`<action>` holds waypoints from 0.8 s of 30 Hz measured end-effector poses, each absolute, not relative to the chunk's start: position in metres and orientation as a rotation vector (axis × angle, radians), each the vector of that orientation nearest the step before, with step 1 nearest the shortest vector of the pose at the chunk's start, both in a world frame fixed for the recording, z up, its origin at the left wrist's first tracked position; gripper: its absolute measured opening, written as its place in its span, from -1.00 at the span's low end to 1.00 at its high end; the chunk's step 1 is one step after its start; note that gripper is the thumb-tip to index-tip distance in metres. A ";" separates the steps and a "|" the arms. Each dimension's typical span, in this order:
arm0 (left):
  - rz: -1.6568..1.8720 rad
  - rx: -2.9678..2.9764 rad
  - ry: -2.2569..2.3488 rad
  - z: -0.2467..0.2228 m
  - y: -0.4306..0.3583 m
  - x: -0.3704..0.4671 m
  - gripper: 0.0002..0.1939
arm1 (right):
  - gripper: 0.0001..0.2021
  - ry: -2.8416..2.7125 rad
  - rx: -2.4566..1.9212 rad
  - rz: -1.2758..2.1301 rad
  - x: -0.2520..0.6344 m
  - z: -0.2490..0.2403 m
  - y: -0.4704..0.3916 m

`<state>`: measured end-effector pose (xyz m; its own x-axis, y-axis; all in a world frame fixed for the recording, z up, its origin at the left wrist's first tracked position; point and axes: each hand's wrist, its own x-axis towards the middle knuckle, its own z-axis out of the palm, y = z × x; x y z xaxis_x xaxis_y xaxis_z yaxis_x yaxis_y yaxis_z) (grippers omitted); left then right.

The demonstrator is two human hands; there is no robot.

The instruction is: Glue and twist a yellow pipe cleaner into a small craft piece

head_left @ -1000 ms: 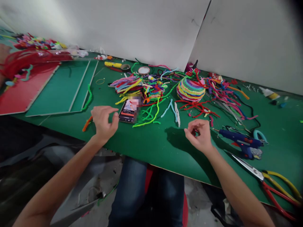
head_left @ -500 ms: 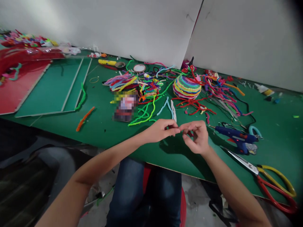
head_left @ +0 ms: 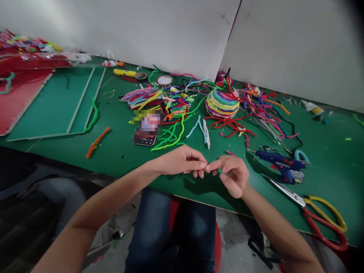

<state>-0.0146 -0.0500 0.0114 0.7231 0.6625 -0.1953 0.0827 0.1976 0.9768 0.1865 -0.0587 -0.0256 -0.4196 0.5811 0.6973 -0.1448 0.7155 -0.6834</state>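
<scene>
Over the green table (head_left: 119,159), near its front edge, my hands meet at the fingertips. My left hand (head_left: 184,161) is closed in a pinch; whatever lies between its thumb and fingers is too small or hidden to make out. The index finger of my right hand (head_left: 234,172) touches the left fingertips, while its thumb stands apart and nothing shows in its grasp. Just beyond the hands lie a light blue pipe cleaner (head_left: 193,127) and a white pipe cleaner (head_left: 208,138). Behind them sits a striped, multicoloured ball (head_left: 222,104) of wound pipe cleaners.
To the right lie a blue glue gun (head_left: 280,161) and large scissors (head_left: 292,195) with red and yellow handles. A phone (head_left: 146,140) rests left of centre beside piled pipe cleaners (head_left: 145,96). An orange piece (head_left: 97,142) and green boards (head_left: 54,102) are farther left.
Both hands have moved slightly left and toward me, staying together at the fingertips. My right thumb has spread farther from its fingers. The view has shifted a little.
</scene>
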 end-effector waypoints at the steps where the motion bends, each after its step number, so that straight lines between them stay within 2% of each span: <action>1: 0.454 1.387 0.706 0.017 -0.050 -0.016 -0.82 | -0.88 -1.883 -0.311 0.734 0.187 -0.025 -0.057; 5: 0.443 1.673 0.796 0.037 -0.054 -0.022 -0.80 | -0.81 -1.981 -0.249 0.466 0.191 -0.027 -0.049; 9: 0.473 2.053 0.927 0.040 -0.059 -0.022 -0.80 | -0.78 -2.101 -0.300 0.371 0.195 -0.031 -0.047; 13: 0.504 2.290 0.922 0.030 -0.060 -0.020 -0.79 | -0.75 -2.133 -0.306 0.514 0.192 -0.030 -0.051; 18: 0.624 1.938 0.962 0.015 -0.063 -0.028 -0.80 | -0.73 -2.113 -0.368 0.662 0.189 -0.029 -0.053; 21: 0.755 1.935 1.219 -0.005 -0.063 -0.059 -0.85 | -0.71 -2.100 -0.476 0.603 0.192 -0.036 -0.048; 24: 0.996 2.080 1.852 -0.033 -0.057 -0.115 -0.80 | -0.71 -2.053 -0.582 0.581 0.195 -0.048 -0.040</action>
